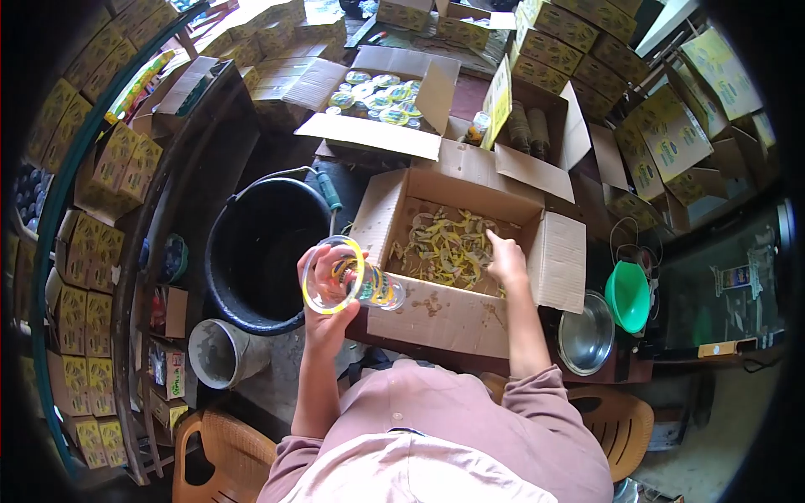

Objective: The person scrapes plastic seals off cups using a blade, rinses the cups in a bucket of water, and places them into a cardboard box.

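My left hand (312,323) is wrapped round a clear plastic cup (381,289) with a yellow rim and coloured print. The cup is tilted, its mouth facing up towards me, beside the bucket and the open carton. My right hand (506,258) is over the right side of the open cardboard box (444,323), its index finger stretched out at the edge of a heap of yellow strips (449,247). The other fingers of that hand are partly hidden, and nothing shows in its grasp. Brown stains mark the box's front flap.
A black bucket (222,268) with a green-gripped handle stands left, above a grey bucket (205,356). Right are a metal bowl (585,335) and a green basin (627,298). Behind, a carton (369,134) holds sealed cups; another carton (532,172) holds stacked cups. Printed boxes (84,314) line the shelves.
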Motion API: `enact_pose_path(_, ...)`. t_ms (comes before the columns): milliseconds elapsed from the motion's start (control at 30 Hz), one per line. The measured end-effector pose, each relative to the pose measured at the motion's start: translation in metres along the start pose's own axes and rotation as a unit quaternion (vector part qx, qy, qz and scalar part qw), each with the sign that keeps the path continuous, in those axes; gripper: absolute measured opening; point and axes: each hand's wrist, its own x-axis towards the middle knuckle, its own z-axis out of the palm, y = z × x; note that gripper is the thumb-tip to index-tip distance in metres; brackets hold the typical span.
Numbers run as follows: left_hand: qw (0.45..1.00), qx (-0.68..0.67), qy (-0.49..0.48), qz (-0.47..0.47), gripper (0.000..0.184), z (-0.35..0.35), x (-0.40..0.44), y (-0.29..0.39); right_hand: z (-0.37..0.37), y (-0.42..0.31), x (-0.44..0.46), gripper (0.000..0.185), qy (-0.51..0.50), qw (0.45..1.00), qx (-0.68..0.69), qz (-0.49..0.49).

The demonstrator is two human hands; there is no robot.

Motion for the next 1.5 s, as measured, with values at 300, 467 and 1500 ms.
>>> enact_pose_path(300, 0.976, 0.169, -0.103, 0.092, 0.081, -0.002, -0.002, 0.003, -0.041, 0.006, -0.023, 0.051, -0.022, 0.797, 0.587, -0.139)
enact_pose_path(467, 0.965, 0.198, -0.134, 0.11, 0.079, -0.003, -0.001, 0.012, 0.007, 0.011, -0.026, 0.049, 0.163, 0.94, 0.298, -0.005)
enact_pose_path(1500, 0.674, -0.67, 0.311, -0.002, 0.058, -0.086, 0.033, -0.036, 0.056, 0.017, -0.061, 0.039, 0.172, 0.748, 0.639, 0.042)
